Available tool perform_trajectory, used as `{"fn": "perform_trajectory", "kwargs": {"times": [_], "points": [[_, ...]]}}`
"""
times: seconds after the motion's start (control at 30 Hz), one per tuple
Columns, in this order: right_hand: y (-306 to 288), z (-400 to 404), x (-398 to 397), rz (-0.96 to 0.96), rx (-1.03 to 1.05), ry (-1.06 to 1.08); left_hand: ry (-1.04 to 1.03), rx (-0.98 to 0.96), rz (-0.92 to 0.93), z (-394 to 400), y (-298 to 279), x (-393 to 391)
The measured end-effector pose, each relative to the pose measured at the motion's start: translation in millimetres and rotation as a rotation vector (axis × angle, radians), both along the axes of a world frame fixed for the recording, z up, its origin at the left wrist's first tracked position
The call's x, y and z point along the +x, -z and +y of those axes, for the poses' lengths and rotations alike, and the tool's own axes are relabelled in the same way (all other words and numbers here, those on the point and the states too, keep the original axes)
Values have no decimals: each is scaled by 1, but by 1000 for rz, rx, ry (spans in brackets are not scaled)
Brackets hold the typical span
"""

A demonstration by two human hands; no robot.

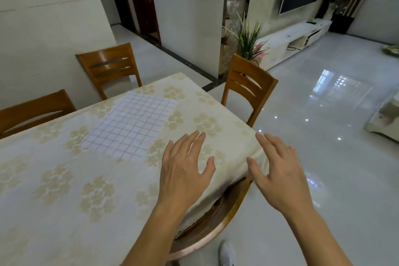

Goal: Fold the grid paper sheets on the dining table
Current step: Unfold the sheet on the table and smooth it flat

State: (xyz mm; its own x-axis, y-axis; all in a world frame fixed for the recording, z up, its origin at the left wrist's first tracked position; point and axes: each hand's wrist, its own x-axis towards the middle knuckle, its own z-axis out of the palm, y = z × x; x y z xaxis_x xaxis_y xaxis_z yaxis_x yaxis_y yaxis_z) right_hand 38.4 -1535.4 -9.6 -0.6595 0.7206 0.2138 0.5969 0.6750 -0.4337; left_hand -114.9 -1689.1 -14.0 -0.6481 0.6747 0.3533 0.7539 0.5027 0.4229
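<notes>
A white sheet of grid paper (131, 124) with blue lines lies flat and unfolded on the dining table (54, 179), which wears a cream cloth with a gold flower print. My left hand (185, 168) hovers over the cloth to the right of the sheet, fingers spread, holding nothing. My right hand (278, 175) is beyond the table's right edge, fingers apart and empty, with its fingertips near the table corner. Neither hand touches the paper.
Wooden chairs stand around the table: one at the far side (110, 67), one at the left (32, 110), one by the right corner (248, 88), and one tucked under the near edge (218, 216). Glossy tiled floor (323, 114) lies to the right. A potted plant (250, 39) stands beyond.
</notes>
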Motion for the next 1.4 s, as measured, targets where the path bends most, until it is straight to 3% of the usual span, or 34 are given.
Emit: {"fn": "perform_trajectory", "kwargs": {"times": [0.23, 0.77, 0.9, 1.0, 1.2, 1.4], "points": [[4, 96, -50, -71, 25, -61, -74, 27, -52, 90, 13, -34], [21, 290, -160, -16, 2, -287, -287, -30, -82, 259, 23, -96], [35, 357, -174, 52, 49, -385, -348, -62, -82, 320, 29, -99], [45, 419, -178, -5, 65, -472, -402, -67, -96, 378, 30, -93], [31, 525, -180, 14, 53, -602, -521, -42, -135, 486, 24, -84], [30, 591, -202, 17, 9, -693, -605, -52, -119, 542, 12, -79]]}}
